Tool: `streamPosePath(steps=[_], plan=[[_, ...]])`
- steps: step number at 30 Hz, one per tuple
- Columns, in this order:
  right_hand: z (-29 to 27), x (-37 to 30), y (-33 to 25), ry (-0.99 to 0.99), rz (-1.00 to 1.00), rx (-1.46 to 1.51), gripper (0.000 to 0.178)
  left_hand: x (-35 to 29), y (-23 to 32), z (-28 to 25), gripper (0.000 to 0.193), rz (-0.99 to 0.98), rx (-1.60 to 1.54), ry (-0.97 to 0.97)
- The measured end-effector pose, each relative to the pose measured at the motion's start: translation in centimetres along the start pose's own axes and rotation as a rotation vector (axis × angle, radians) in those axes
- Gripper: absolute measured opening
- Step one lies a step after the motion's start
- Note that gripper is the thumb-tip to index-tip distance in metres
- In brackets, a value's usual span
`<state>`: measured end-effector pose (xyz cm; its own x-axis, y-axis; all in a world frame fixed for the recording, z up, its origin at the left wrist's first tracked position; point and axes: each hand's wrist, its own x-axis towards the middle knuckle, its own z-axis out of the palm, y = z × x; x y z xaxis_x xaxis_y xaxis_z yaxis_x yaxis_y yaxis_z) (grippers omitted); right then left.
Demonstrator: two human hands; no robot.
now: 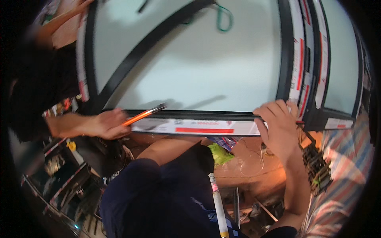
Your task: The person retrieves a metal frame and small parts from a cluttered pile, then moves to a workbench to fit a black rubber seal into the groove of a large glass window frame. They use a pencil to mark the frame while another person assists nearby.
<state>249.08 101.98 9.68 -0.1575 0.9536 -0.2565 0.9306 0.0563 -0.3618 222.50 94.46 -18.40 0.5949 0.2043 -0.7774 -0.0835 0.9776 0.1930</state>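
A large framed panel of pale frosted glass point(222, 75) lies in front of me, its dark border partly covered by white and red film. My right hand point(278, 125) grips the panel's near right corner, fingers curled over the border. The left forearm point(170, 149) passes under the near edge, which hides my left hand. On the glass lie a long, curving black strip point(147, 47) and scissors with green handles point(224, 20). At the panel's near left corner, a co-worker's hand point(109, 123) holds an orange and black pen point(143, 114).
More framed glass panels point(340, 59) stand close on the right. Beyond the near right corner is a striped cloth point(345, 158). Below are a green bag point(220, 154) and cluttered dark frames point(59, 178). A cigarette point(218, 206) juts up from the lower edge.
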Motion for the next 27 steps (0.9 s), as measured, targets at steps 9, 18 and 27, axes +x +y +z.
streamPosePath(steps=[9, 18, 27], plan=[[4.1, -2.2, -17.3, 0.341, -0.051, 0.123, 0.047, -10.2, 1.2, -1.6, 0.031, 0.136, 0.584, 0.111], [7.9, 3.1, -25.9, 0.293, -0.114, -0.388, 0.019, -20.6, 0.1, -0.5, 0.032, 0.18, 0.816, 0.099], [10.9, 4.7, -23.7, 0.262, -0.29, -0.406, 0.023, -26.0, -1.9, -2.9, 0.029, 0.177, 0.844, 0.088]])
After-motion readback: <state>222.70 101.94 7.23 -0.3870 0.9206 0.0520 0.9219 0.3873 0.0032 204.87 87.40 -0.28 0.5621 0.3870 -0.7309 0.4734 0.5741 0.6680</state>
